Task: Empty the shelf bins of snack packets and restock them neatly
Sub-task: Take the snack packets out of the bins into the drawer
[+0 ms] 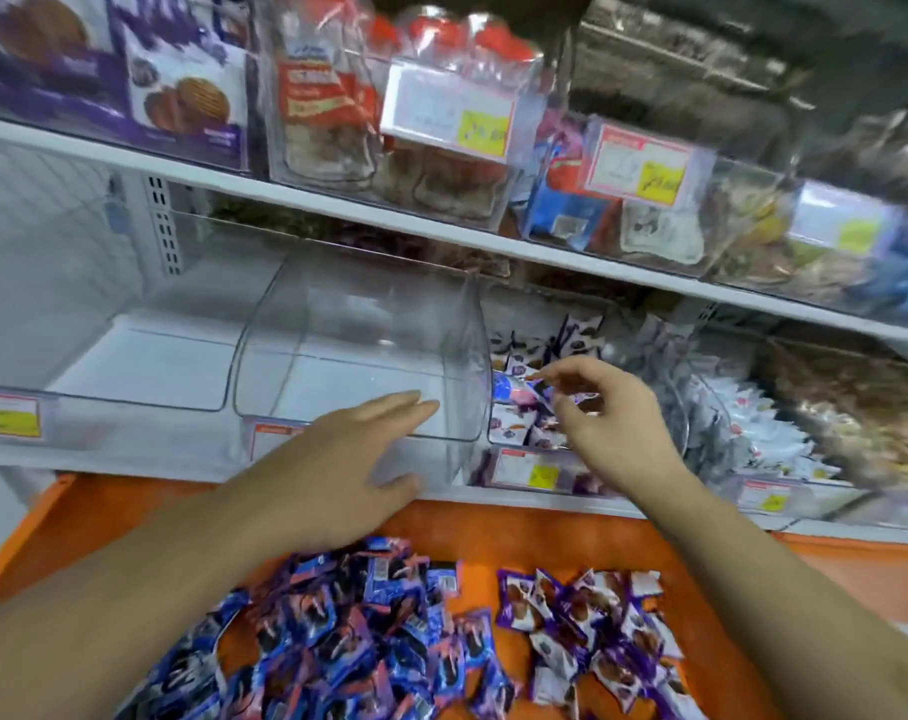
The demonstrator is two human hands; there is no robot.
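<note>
A clear plastic bin (358,335) stands empty on the lower shelf. My left hand (353,459) lies flat with straight fingers against its front rim. To its right, a second bin (524,407) holds purple and white snack packets. My right hand (597,413) hovers over that bin, and its fingertips pinch a blue and pink packet (514,392). Below, an orange crate (545,532) holds a heap of blue packets (348,631) and a smaller heap of purple and white packets (592,631).
Another empty clear bin (130,366) sits at the far left of the shelf. Bins of grey and white packets (743,423) stand to the right. The upper shelf (337,200) carries purple biscuit boxes and clear bins with price tags.
</note>
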